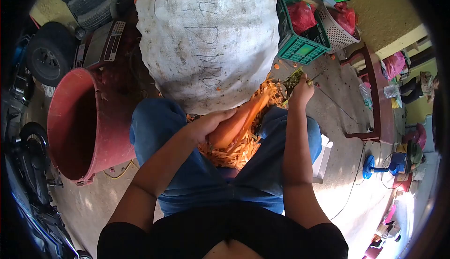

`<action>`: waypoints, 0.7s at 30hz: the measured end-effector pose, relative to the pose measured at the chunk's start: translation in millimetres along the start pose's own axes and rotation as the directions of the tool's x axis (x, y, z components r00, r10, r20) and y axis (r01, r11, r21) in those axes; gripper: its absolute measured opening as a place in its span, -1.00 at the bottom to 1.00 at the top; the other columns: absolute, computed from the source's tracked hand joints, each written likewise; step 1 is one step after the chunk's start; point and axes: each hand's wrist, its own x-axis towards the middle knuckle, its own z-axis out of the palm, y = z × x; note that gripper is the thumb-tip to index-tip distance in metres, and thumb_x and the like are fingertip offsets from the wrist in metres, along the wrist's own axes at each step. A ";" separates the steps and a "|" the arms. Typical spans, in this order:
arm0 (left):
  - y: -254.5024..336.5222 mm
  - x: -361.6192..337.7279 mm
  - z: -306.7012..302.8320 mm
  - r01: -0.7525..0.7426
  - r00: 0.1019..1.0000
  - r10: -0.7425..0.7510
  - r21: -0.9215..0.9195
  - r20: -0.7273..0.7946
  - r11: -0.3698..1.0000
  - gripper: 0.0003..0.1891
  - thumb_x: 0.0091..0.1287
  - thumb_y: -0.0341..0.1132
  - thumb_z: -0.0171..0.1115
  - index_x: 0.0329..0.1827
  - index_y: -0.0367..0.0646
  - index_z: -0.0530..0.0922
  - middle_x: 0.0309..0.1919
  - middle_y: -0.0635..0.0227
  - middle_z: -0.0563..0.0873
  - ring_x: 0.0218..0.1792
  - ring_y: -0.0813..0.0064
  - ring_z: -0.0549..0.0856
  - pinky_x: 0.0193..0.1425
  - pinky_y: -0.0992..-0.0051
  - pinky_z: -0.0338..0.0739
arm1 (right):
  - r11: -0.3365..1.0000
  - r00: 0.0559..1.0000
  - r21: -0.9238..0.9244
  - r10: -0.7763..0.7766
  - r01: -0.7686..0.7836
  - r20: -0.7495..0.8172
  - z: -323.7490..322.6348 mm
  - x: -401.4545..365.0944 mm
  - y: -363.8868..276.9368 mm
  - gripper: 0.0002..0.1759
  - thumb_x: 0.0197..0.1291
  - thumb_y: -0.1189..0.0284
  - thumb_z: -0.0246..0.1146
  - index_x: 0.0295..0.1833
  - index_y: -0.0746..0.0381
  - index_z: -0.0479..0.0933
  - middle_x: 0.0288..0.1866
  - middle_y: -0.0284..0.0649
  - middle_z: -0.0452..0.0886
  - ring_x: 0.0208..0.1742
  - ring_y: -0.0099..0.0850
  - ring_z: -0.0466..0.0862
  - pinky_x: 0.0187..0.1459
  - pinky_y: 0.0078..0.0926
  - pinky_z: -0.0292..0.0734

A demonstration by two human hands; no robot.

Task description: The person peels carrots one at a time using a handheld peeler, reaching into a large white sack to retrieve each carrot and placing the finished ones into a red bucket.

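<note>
A seated person in blue jeans (180,179) and a black shirt (225,231) works low over a concrete floor (333,104), seen from their own head. The left hand (211,124) curls partway round the near end of a large orange vegetable (234,125), thumb on top. The vegetable is long and smooth, lying slantwise between the knees, its far end pointing up and to the right, above a heap of orange strips (234,157). Whether it rests on the strips is unclear.

The right hand (303,92), beyond the right knee, is closed in a loose fist around a thin tool (318,75) whose narrow tip points away to the right; its exact kind is too small to tell. A dark green patterned item (293,80) shows just beside this hand; I cannot tell whether it is held.

Just past the knees, a bulky white sack (206,43) with dark handwriting fills the floor's far middle. A red tub (115,114) tilts near the floor's left edge. Toward the far right corner, a green crate (304,50) stands against a pale basket (335,32).
</note>
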 end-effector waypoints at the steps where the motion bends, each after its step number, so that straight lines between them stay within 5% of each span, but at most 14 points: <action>1: 5.4 -0.1 -1.1 0.029 0.999 -0.026 -0.081 0.041 0.996 -0.59 0.28 -0.06 -0.18 -0.14 -0.29 0.36 -0.40 0.18 0.56 -0.45 0.38 0.58 -0.35 0.42 0.50 | 1.000 1.000 -0.004 -0.001 0.001 0.008 5.1 -14.2 -16.1 -0.74 0.12 0.32 0.07 -0.35 0.35 0.43 -0.60 -0.19 0.48 -0.59 -0.45 0.46 -0.54 -0.49 0.36; 3: 8.7 7.3 -7.4 0.055 0.996 -0.042 -0.163 0.080 0.985 -0.60 0.28 -0.07 -0.17 -0.14 -0.29 0.37 -0.38 0.19 0.56 -0.44 0.39 0.58 -0.34 0.41 0.51 | 0.981 0.983 0.174 0.057 -0.088 0.174 18.1 -55.0 -43.3 -0.75 0.12 0.34 0.07 -0.36 0.36 0.40 -0.58 -0.25 0.46 -0.59 -0.50 0.42 -0.51 -0.53 0.35; 5: -3.6 26.7 -24.2 0.041 0.996 -0.026 -0.194 0.080 0.980 -0.63 0.28 -0.10 -0.15 -0.12 -0.26 0.37 -0.33 0.22 0.56 -0.39 0.43 0.60 -0.32 0.42 0.54 | 0.991 0.935 0.131 -0.028 -0.020 0.354 26.3 -90.0 -42.7 -0.80 0.12 0.40 0.07 -0.33 0.35 0.39 -0.55 -0.26 0.47 -0.57 -0.46 0.43 -0.48 -0.54 0.34; 9: -15.1 40.5 -27.5 -0.002 0.997 -0.022 -0.313 -0.074 0.950 -0.62 0.28 -0.10 -0.17 -0.12 -0.26 0.37 -0.35 0.25 0.56 -0.41 0.41 0.59 -0.34 0.42 0.55 | 0.869 0.693 -0.002 -0.394 0.496 0.603 31.5 -160.4 -46.0 -0.87 0.09 0.47 0.07 -0.33 0.34 0.39 -0.52 -0.13 0.48 -0.50 -0.33 0.47 -0.40 -0.47 0.36; 12: -7.6 22.5 -14.3 -0.078 0.990 0.020 -0.430 -0.139 0.900 -0.61 0.30 -0.07 -0.23 -0.14 -0.22 0.38 -0.42 0.26 0.57 -0.47 0.42 0.61 -0.40 0.47 0.56 | 0.913 0.789 -0.131 -0.253 0.385 0.559 35.5 -149.4 -38.1 -0.85 0.09 0.45 0.07 -0.36 0.35 0.39 -0.49 -0.04 0.49 -0.47 -0.29 0.50 -0.39 -0.45 0.36; 14: -5.9 15.3 -20.9 0.021 0.987 -0.003 -0.114 0.158 0.993 -0.61 0.31 -0.07 -0.26 -0.10 -0.22 0.38 -0.37 0.28 0.57 -0.39 0.47 0.60 -0.31 0.49 0.55 | 0.923 0.881 -0.123 -0.298 0.364 0.367 37.6 -112.9 -29.2 -0.81 0.10 0.42 0.05 -0.38 0.35 0.41 -0.56 -0.08 0.50 -0.54 -0.30 0.49 -0.46 -0.42 0.37; 17: -2.6 6.1 -7.9 0.117 0.956 -0.066 -0.166 0.285 0.979 -0.51 0.31 -0.02 -0.34 0.01 -0.29 0.30 -0.43 0.24 0.50 -0.42 0.47 0.52 -0.39 0.50 0.49 | 0.922 0.975 -0.316 -0.213 0.224 0.068 24.3 -35.6 0.7 -0.75 0.11 0.38 0.07 -0.48 0.35 0.47 -0.64 -0.24 0.48 -0.61 -0.49 0.40 -0.51 -0.52 0.32; 19: -4.2 8.7 -8.7 0.111 0.968 -0.068 -0.169 0.243 0.979 -0.51 0.31 -0.03 -0.34 0.02 -0.29 0.29 -0.44 0.24 0.49 -0.43 0.46 0.52 -0.40 0.49 0.49 | 0.942 0.981 -0.274 -0.191 0.192 0.032 15.8 -29.1 -9.4 -0.78 0.11 0.39 0.07 -0.44 0.33 0.45 -0.62 -0.28 0.48 -0.62 -0.51 0.40 -0.53 -0.54 0.32; 21: -5.0 10.4 -9.7 0.085 0.987 -0.058 -0.185 0.148 0.979 -0.51 0.31 -0.03 -0.33 0.04 -0.30 0.28 -0.45 0.24 0.47 -0.44 0.44 0.52 -0.43 0.47 0.49 | 0.992 1.000 0.123 -0.017 0.014 0.022 15.9 -26.1 -14.2 -0.80 0.12 0.38 0.07 -0.41 0.31 0.42 -0.59 -0.29 0.45 -0.62 -0.54 0.39 -0.56 -0.58 0.30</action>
